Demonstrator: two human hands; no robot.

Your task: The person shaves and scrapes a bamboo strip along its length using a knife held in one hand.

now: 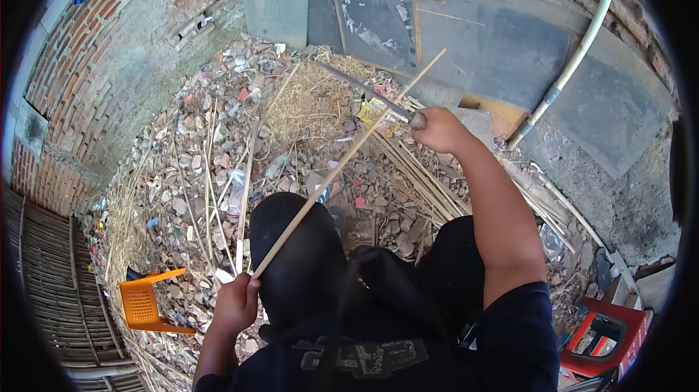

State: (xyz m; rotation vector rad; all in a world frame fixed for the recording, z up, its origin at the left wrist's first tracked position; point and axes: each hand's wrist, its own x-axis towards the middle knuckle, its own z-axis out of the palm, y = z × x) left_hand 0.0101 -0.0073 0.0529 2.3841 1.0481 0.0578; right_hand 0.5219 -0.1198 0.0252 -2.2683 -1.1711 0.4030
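As a pale strip (339,168) is held slantwise across the centre of the frame, left hand (236,303): closed round its lower end, lower left of centre; fingers wrapped, thumb laid along it.
Right hand (440,130): clenched round the handle of a long knife (364,90), right of upper centre; strip not gripped by it.
Knife: pointed toward upper left; strip crossed by the blade close to the handle; contact cannot be told.
Shavings (306,104): heaped at upper centre, below the blade in the frame.
Loose strips (416,173): bundled right of centre, laid on rubble (164,181).
Chairs: orange one (140,305) seen at lower left; red one (586,359) at lower right.
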